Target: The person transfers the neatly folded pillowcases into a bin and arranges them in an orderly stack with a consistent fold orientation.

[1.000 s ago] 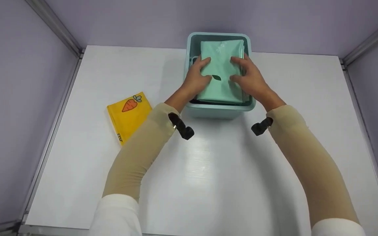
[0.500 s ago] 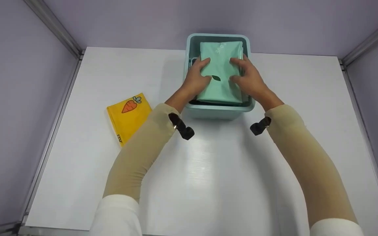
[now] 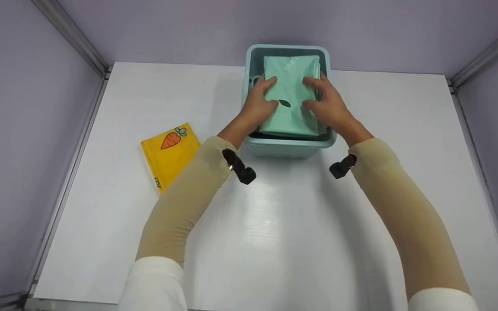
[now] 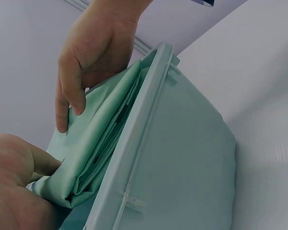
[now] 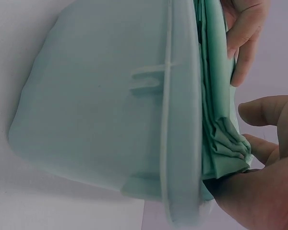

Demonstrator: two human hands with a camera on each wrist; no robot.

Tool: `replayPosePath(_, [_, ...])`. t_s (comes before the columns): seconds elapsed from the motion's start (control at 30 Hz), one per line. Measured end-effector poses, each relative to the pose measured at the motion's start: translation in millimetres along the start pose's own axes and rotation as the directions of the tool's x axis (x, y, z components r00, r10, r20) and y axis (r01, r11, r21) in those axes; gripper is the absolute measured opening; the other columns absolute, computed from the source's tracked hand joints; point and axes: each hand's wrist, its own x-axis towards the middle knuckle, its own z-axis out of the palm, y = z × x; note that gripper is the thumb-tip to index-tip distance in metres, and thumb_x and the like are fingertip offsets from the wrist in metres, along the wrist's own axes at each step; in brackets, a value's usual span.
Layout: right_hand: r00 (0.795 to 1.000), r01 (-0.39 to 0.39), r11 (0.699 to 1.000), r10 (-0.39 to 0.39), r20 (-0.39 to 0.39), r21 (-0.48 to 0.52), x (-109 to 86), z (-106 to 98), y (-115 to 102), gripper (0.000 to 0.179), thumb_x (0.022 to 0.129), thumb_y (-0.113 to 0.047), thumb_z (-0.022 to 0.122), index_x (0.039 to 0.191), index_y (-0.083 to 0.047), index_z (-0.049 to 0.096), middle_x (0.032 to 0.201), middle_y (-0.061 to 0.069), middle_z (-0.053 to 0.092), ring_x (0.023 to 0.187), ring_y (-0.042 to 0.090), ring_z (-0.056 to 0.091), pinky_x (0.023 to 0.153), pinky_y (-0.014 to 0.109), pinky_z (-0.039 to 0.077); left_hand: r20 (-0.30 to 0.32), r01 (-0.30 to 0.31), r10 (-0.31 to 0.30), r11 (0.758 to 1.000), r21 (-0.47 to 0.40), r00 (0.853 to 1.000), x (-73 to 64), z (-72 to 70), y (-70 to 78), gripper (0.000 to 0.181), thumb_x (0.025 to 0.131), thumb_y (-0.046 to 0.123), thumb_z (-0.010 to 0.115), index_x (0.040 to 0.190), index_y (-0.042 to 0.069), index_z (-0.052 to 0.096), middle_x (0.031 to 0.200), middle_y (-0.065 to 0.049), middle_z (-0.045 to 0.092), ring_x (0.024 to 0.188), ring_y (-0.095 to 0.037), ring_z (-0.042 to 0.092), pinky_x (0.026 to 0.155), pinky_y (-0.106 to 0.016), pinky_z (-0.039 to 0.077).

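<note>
Glossy, mint-green folded fabric point(image 3: 292, 119) with a dark leaf print lies in the mouth of a pale blue-green plastic bin point(image 3: 281, 150). My left hand point(image 3: 256, 103) grips its left side, thumb on top and some fingers hidden below the edge. On the opposite side my right hand point(image 3: 330, 104) holds it likewise. The left wrist view shows several layered folds along the fabric's edge point(image 4: 108, 136), close inside the bin's rim point(image 4: 149, 115). In the right wrist view, the right hand point(image 5: 273, 177) is at the bundle's lower corner.
A yellow folded piece point(image 3: 173, 157) with a carrot print lies on the white table point(image 3: 257, 242) at left, partly under my left forearm in view. Something dark with a pale edge point(image 3: 256, 79) shows inside the bin's left side. Purple-grey walls point(image 3: 180, 30) enclose the table.
Almost nothing differs. The far end of the green fabric has settled slightly lower in the head view, while both hands keep their places on it.
</note>
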Motion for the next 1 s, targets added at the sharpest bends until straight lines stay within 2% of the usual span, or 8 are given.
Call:
replayPosePath(0.13, [1.000,-0.002,1.000,0.002,-0.002,-0.020,-1.1,0,0,0.063,0.098,-0.007,0.059,0.158,-0.013,0.040,0.171,0.008,0.003,0.156,0.024,0.007,0.124,0.045,0.017,-0.008,0.009,-0.009,1.000,0.000,1.000,-0.5,0.2,0.5,0.063,0.100,0.001,0.055,0.159,0.014,0.036,0.171,-0.010,0.008,0.156,-0.021,0.008,0.114,-0.021,0.026])
replayPosePath(0.27, [0.998,0.056,0.996,-0.058,-0.026,-0.071,-2.7,1,-1,0.064,0.096,-0.007,0.058,0.157,-0.008,0.039,0.170,0.016,0.001,0.156,0.029,0.004,0.123,0.049,0.018,-0.023,-0.003,0.002,0.999,-0.038,1.000,-2.5,0.0,4.3,0.065,0.099,0.004,0.055,0.159,0.013,0.035,0.171,-0.009,0.004,0.156,-0.022,0.006,0.098,-0.022,0.038])
replayPosePath(0.37, [0.995,0.096,0.990,-0.099,-0.030,-0.106,-2.9,4,-3,0.065,0.095,-0.007,0.058,0.157,-0.006,0.038,0.169,0.021,-0.001,0.156,0.032,0.002,0.123,0.052,0.018,-0.038,-0.023,0.021,0.998,-0.058,0.999,-3.6,-0.5,8.0,0.064,0.099,0.006,0.056,0.159,0.013,0.035,0.171,-0.008,0.003,0.157,-0.022,0.006,0.084,-0.024,0.041])
replayPosePath(0.47, [0.995,0.098,0.988,-0.100,-0.011,-0.119,-2.8,6,-4,0.065,0.096,-0.007,0.058,0.158,-0.007,0.036,0.169,0.020,-0.003,0.156,0.033,0.000,0.123,0.054,0.017,-0.042,-0.027,0.025,0.999,-0.048,0.999,-3.2,0.1,10.4,0.063,0.100,0.009,0.057,0.159,0.014,0.035,0.172,-0.007,0.004,0.156,-0.021,0.010,0.080,-0.025,0.041])
replayPosePath(0.57, [0.995,0.101,0.986,-0.102,0.005,-0.131,-2.1,9,-5,0.066,0.096,-0.007,0.058,0.158,-0.007,0.036,0.169,0.020,-0.003,0.156,0.033,0.000,0.123,0.053,0.016,-0.033,-0.020,0.019,1.000,-0.023,0.999,-2.8,1.3,11.0,0.062,0.100,0.011,0.057,0.159,0.015,0.036,0.171,-0.007,0.005,0.156,-0.020,0.013,0.085,-0.026,0.042])
replayPosePath(0.83, [0.992,0.126,0.982,-0.124,0.020,-0.144,-0.5,9,0,0.065,0.097,-0.007,0.057,0.158,-0.004,0.035,0.169,0.023,-0.001,0.156,0.034,0.002,0.123,0.053,0.017,0.023,-0.037,0.036,0.998,0.060,0.999,-3.6,2.8,9.9,0.062,0.102,0.015,0.058,0.160,0.016,0.035,0.171,-0.007,0.006,0.156,-0.020,0.011,0.112,-0.032,0.036])
replayPosePath(1.0, [0.991,0.130,0.977,-0.130,0.014,-0.168,-2.0,7,2,0.064,0.097,-0.008,0.058,0.157,-0.004,0.036,0.168,0.023,0.003,0.156,0.035,0.005,0.123,0.055,0.016,0.071,-0.115,0.104,0.977,0.177,0.992,-5.6,4.2,12.2,0.061,0.104,0.019,0.057,0.160,0.012,0.032,0.171,-0.012,0.007,0.156,-0.026,0.012,0.120,-0.037,0.028])
